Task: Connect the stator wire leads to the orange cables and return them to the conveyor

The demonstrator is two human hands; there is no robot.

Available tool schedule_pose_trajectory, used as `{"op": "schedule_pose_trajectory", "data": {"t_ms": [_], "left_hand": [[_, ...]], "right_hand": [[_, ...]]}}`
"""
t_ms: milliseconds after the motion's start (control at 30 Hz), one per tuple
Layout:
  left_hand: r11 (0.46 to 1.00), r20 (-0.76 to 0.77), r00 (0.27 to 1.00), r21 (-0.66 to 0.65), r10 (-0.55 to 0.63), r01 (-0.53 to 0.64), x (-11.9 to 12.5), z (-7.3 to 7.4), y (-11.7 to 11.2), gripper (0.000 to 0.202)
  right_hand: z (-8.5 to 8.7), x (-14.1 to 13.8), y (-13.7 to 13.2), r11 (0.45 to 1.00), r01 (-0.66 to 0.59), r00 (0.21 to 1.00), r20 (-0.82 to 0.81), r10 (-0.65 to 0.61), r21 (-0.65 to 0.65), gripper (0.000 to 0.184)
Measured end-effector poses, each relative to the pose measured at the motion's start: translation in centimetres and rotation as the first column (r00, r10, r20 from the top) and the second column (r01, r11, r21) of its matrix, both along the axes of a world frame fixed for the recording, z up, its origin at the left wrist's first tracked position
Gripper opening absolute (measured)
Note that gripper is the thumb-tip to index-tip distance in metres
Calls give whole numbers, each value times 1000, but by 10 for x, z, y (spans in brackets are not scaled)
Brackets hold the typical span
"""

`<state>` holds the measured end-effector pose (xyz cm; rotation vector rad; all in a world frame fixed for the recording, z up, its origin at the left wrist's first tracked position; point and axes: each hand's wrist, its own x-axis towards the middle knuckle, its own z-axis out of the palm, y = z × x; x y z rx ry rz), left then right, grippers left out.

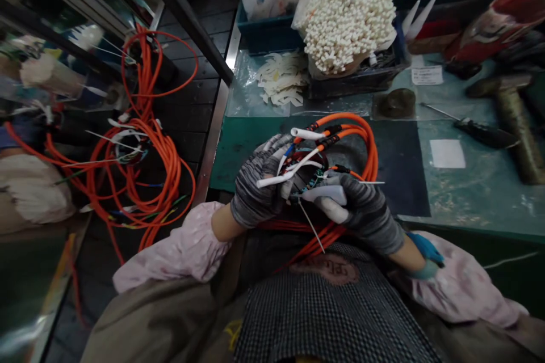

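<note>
Both my hands wear grey striped knit gloves over an orange cable bundle (pixel 353 142) with black sleeved joints. My left hand (pixel 259 181) grips the bundle's thin wire ends, among them a white sleeved lead (pixel 281 177). My right hand (pixel 366 212) closes on a thick white plastic sleeve (pixel 330 198) close to the same wires. A thin white tie (pixel 311 227) hangs below the hands. The orange cables run down past my lap and loop up behind the hands. Fine wire details between my hands are partly hidden by my fingers.
A loose orange cable heap (pixel 136 181) lies left, beyond a metal bench edge (pixel 213 142). On the green mat (pixel 242 153) stand a bagged mass of white plugs (pixel 349 17), a pile of white strips (pixel 283 79), a screwdriver (pixel 481 133) and a hammer (pixel 511 119).
</note>
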<state>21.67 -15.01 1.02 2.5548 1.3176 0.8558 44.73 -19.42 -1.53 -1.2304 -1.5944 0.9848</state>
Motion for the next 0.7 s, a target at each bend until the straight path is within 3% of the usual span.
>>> {"op": "schedule_pose_trajectory", "data": {"t_ms": [133, 300, 467, 633, 700], "left_hand": [[996, 52, 998, 78, -40, 36, 1, -3, -6, 56], [994, 85, 995, 95, -60, 52, 2, -2, -4, 55], [995, 98, 993, 76, -65, 57, -1, -5, -4, 55], [991, 175, 984, -124, -30, 52, 0, 7, 3, 51], [970, 236, 972, -234, -9, 66, 0, 12, 9, 53]], "right_hand": [[1, 0, 2, 999, 0, 997, 83, -4, 49, 11], [4, 4, 5, 998, -55, 989, 139, 59, -32, 18], [1, 8, 0, 995, -54, 999, -9, 54, -85, 15], [11, 43, 14, 976, 32, 992, -111, -57, -218, 17], [16, 60, 28, 978, 65, 990, -112, -88, -199, 26]]}}
